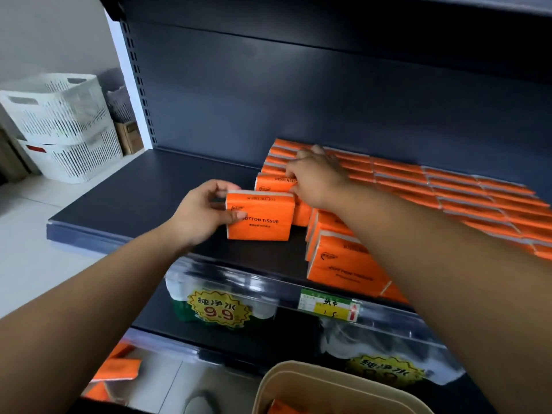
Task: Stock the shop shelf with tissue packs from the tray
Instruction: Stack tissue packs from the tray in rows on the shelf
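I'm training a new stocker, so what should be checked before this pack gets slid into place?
1. Left hand grips the tissue pack: ok.
2. Tissue pack upright, label facing out: ok.
3. Right hand holds the front pack of the row: ok.
4. Shelf bare beside the row: ok.
5. Row straight throughout: cannot tell, right arm hides part.
6. Tray holds more stock: ok, one orange pack shows.

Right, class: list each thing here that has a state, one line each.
Left hand: grips the held pack.
Held pack: upright, label facing camera.
Right hand: on the back row, grip unclear.
Shelf: partly stocked, left part bare.
Tray: orange pack visible inside.
White baskets: stacked.
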Tool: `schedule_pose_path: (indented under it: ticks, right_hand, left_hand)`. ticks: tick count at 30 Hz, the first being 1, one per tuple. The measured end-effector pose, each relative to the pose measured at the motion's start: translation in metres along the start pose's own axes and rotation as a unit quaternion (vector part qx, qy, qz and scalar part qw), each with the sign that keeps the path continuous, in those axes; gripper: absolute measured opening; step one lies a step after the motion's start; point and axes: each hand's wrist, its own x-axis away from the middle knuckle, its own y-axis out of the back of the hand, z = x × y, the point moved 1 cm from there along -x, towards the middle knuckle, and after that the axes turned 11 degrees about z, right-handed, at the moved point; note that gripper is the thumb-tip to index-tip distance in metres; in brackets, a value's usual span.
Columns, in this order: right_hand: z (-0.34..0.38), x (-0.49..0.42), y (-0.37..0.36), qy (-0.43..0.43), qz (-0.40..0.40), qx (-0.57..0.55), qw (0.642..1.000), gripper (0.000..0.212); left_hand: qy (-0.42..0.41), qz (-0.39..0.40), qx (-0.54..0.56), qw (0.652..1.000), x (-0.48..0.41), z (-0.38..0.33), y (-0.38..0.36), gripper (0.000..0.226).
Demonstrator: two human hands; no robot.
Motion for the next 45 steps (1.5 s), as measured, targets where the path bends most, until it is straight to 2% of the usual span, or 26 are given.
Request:
schedule_pose_path:
  ticks: [4, 9, 12, 15, 20, 24, 26, 28, 33, 37, 41, 45]
  right_hand:
    - [0.001, 0.001, 0.001, -0.027, 0.031, 0.008, 0.999, 0.030]
    - [-0.012, 0.009, 0.013, -0.045, 0.115, -0.042, 0.991, 0.054]
    - [-0.019, 0.019, 0.021, -0.032, 0.107, -0.070, 0.991, 0.056]
    - [-0.020, 0.027, 0.021, -0.004, 0.113, -0.099, 0.989, 0.046]
    - [-0.021, 0.039, 0.013, 0.019, 0.125, -0.092, 0.988, 0.043]
    - [-0.034, 0.058, 0.024, 0.009, 0.064, -0.124, 0.990, 0.043]
    - [-0.044, 0.071, 0.030, 0.005, 0.055, -0.116, 0.992, 0.043]
    - [-0.056, 0.086, 0.035, -0.005, 0.056, -0.094, 0.994, 0.046]
    - [-0.080, 0.126, 0.039, -0.033, 0.054, -0.094, 0.993, 0.058]
    - [-0.098, 0.157, 0.039, -0.049, 0.035, -0.109, 0.992, 0.063]
    - [-0.117, 0.198, 0.044, -0.066, 0.014, -0.117, 0.991, 0.066]
    - [-0.128, 0.242, 0.043, -0.053, -0.032, -0.192, 0.980, 0.067]
  left_hand:
    - [0.007, -0.001, 0.005, 1.000, -0.010, 0.000, -0.008, 0.040]
    - [0.001, -0.011, 0.007, 1.000, -0.017, 0.003, -0.030, 0.046]
    - [0.015, -0.034, -0.012, 0.999, -0.018, 0.006, -0.040, 0.054]
    - [0.025, -0.064, 0.004, 0.998, -0.021, 0.008, -0.051, 0.069]
    - [0.049, -0.004, 0.010, 0.999, -0.023, 0.007, -0.067, 0.074]
    - [0.079, -0.021, 0.024, 0.996, -0.019, -0.003, -0.069, 0.089]
    - [0.063, -0.068, -0.027, 0.995, -0.014, -0.014, -0.069, 0.095]
    - [0.047, -0.088, -0.130, 0.986, -0.007, -0.029, -0.070, 0.098]
    - [0.031, -0.045, -0.329, 0.943, 0.008, -0.085, -0.088, 0.091]
    - [0.011, -0.008, -0.440, 0.898, 0.009, -0.114, -0.107, 0.074]
    - [-0.041, 0.034, -0.493, 0.868, 0.019, -0.132, -0.133, 0.067]
    - [-0.138, 0.060, -0.491, 0.858, 0.040, -0.143, -0.162, 0.061]
